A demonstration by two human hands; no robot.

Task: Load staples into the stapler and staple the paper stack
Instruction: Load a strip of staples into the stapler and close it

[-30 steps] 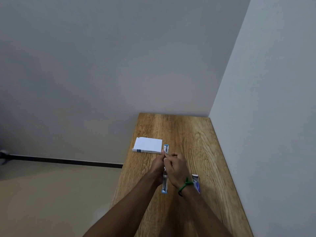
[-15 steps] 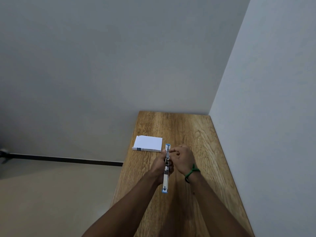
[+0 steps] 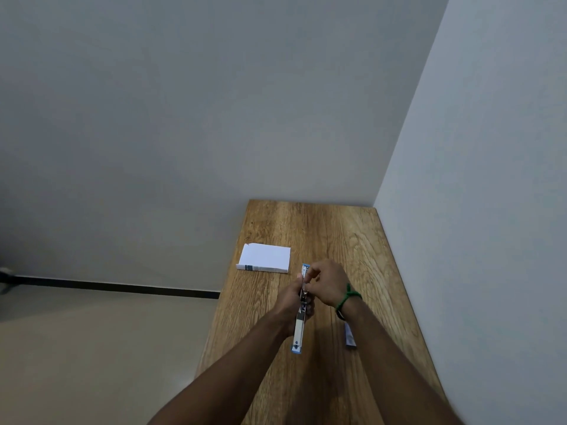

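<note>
- My left hand [image 3: 291, 302] is clenched around the opened stapler [image 3: 299, 325], above the table [image 3: 352, 240].
- My right hand [image 3: 326, 282] pinches at its far end; staples too small to see.
- Paper stack [image 3: 265, 258] lies near, beyond.

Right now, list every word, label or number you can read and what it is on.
None can be read.
Paper stack: dark label on its near edge, print too small.
Small box by the right wrist: blue and white markings, blurred.
Stapler: no legible text.
</note>
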